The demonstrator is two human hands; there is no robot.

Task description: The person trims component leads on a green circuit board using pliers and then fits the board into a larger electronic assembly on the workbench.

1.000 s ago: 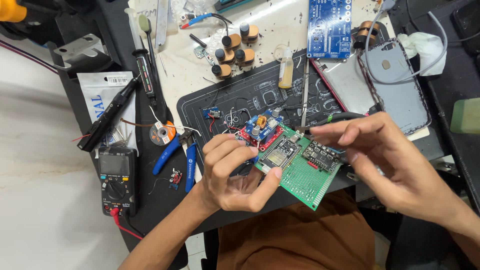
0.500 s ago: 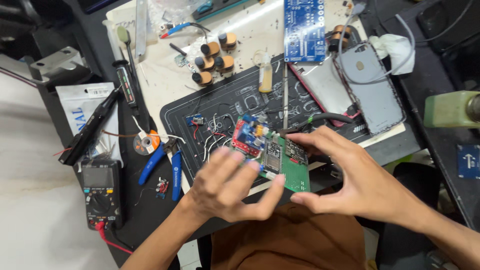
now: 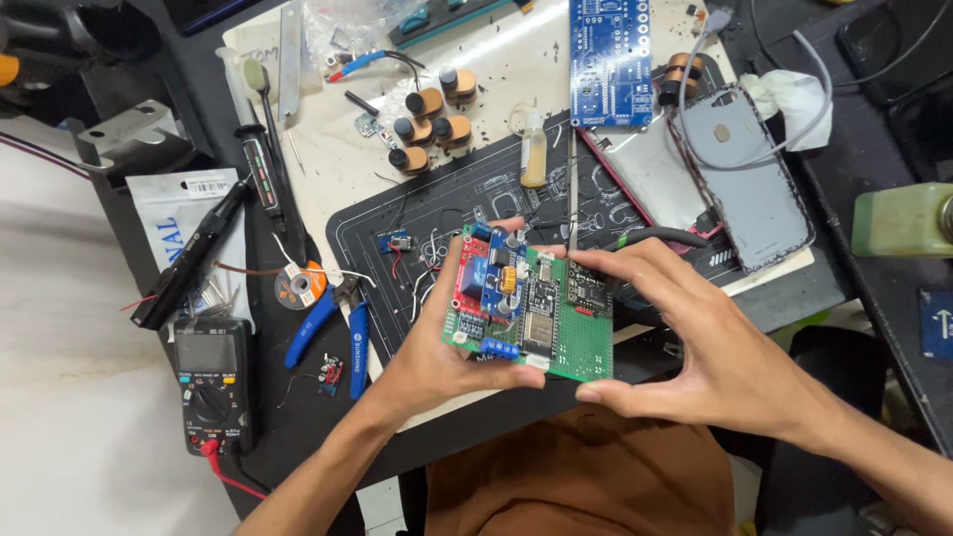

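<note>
Green board [image 3: 541,318], populated with red, blue and black modules, held above the black mat [image 3: 417,213]. Left hand [image 3: 432,357] clamped on its left and lower edge; right hand [image 3: 695,342] pinching its right edge. Blue pliers [image 3: 342,328] lie left.

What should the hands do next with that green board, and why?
Probably lower the green board gently onto the black mat just behind it. Both the left hand and the right hand grip it only by its edges, in the air above a crowded desk with pliers and a meter close by, so a flat resting place seems safer.
</note>
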